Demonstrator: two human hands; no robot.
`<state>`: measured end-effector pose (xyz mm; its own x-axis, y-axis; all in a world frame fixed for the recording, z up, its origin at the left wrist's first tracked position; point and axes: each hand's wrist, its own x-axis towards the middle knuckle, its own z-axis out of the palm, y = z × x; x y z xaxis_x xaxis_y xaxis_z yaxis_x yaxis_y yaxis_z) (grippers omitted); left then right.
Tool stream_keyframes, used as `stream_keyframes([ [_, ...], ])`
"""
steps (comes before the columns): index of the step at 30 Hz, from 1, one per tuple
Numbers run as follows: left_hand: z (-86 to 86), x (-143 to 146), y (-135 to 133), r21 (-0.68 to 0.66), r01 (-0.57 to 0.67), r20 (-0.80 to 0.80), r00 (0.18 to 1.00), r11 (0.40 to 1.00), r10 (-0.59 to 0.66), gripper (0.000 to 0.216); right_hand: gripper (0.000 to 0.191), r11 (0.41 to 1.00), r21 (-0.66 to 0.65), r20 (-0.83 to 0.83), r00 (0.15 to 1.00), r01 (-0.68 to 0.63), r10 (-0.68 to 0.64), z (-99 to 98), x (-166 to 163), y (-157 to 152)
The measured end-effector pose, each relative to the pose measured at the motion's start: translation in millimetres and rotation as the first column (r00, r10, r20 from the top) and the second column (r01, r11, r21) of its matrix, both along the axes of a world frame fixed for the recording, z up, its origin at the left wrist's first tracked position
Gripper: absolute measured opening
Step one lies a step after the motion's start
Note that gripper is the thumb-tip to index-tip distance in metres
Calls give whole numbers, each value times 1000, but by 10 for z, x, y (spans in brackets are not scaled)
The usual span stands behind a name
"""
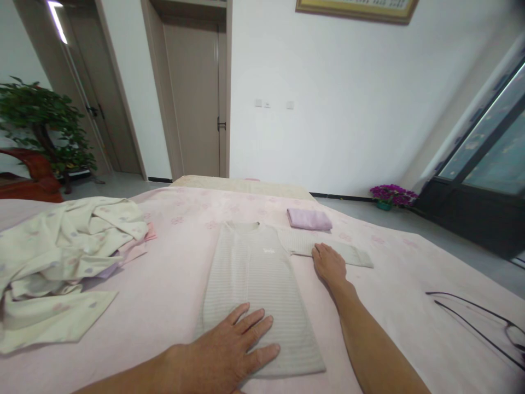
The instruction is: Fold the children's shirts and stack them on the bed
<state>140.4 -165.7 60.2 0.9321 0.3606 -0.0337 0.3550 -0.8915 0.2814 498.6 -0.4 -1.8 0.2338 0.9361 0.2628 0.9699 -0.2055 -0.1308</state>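
A pale grey striped long-sleeved shirt (262, 279) lies spread on the pink bed cover, its neckline away from me. My left hand (229, 347) rests on the lower part of the shirt, palm down with the fingers spread. One sleeve (355, 255) stretches out to the right. Across the middle of that sleeve lies my right hand (330, 264), palm down; its fingers are foreshortened and lie on the cloth. No other sleeve shows at the shirt's left side. Just beyond the outstretched sleeve is a folded lilac cloth (309, 219).
A loose heap of cream patterned cloth (74, 241) lies at the left, over some pink and lilac fabric. Eyeglasses (484, 317) with their arms extended lie at the right. The pink cover (164, 306) spreads beneath everything. Purple flowers (392, 194) stand on the floor beyond.
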Motion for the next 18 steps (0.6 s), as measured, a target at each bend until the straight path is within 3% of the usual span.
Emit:
stream_keyframes([
  [4,3,-12,14,4,15,-2,1000,1000,-15,73,44,1000,-23,4,1000,-7,7,131,133,62],
  [10,6,-46,70,-94,16,129,992,995,-3,61,45,938,43,46,937,345,-346,130,768,83],
  [13,-26,-57,109,-174,7,263,964,985,40,50,47,878,-42,-36,878,477,-478,101,1036,70],
  [16,-93,-54,136,-303,-17,416,897,953,148,42,46,855,-66,-82,851,515,-519,131,1170,104],
  [18,-145,-42,146,-446,-81,461,833,892,306,40,46,838,-77,-115,830,541,-546,192,1203,142],
])
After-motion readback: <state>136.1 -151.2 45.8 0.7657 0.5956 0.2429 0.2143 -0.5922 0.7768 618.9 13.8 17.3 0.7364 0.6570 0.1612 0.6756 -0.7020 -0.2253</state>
